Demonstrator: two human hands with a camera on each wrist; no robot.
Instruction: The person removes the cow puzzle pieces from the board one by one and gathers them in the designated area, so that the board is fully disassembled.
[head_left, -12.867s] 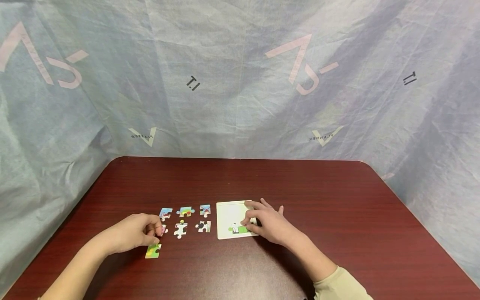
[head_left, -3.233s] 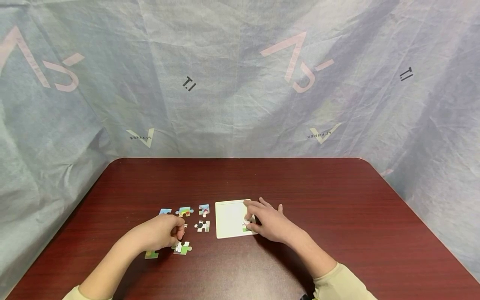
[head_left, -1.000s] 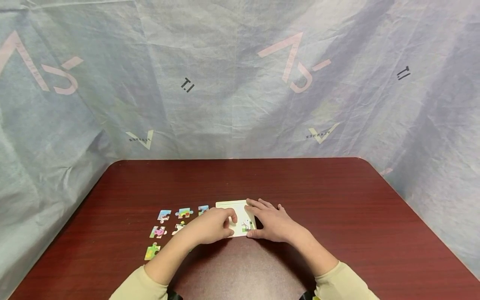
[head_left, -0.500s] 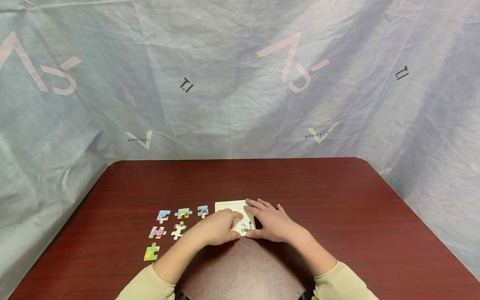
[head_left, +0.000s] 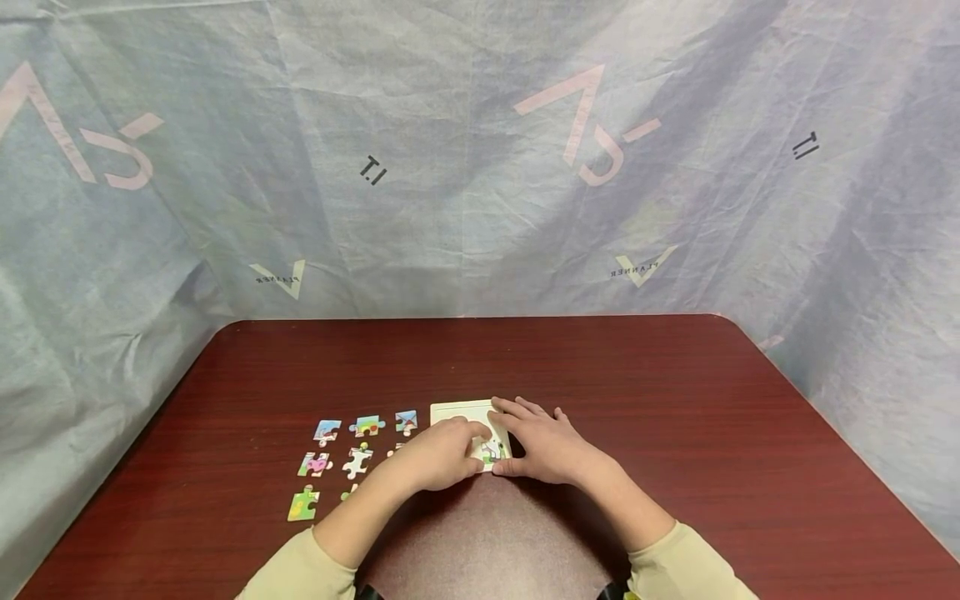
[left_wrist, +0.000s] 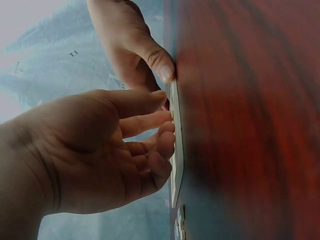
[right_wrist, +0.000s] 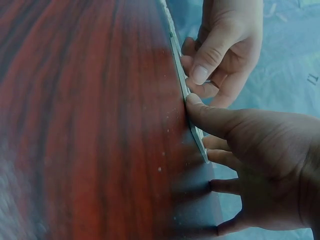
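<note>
A pale square puzzle tray (head_left: 453,408) lies flat on the table, one white-and-green jigsaw piece (head_left: 492,451) showing in its near right part. My left hand (head_left: 442,454) reaches over the tray, index finger and thumb close to that piece. In the left wrist view the left hand (left_wrist: 95,150) has its index fingertip on the tray (left_wrist: 178,150), with the other fingers loosely bent. My right hand (head_left: 551,446) steadies the tray's right side, thumb at the near corner and index finger at the far one. Its remaining fingers spread straight onto the table in the right wrist view.
Left of the tray, several loose jigsaw pieces lie in rows, among them a green one (head_left: 303,504), a pink one (head_left: 315,464) and a white one (head_left: 358,460). My left forearm partly covers others. A grey cloth (head_left: 465,167) hangs behind the dark red table (head_left: 637,375).
My left hand has moved right from the loose pieces to the tray, then slightly further right. A green-and-white piece formerly in the tray lies among the loose ones. The right hand has barely moved.
</note>
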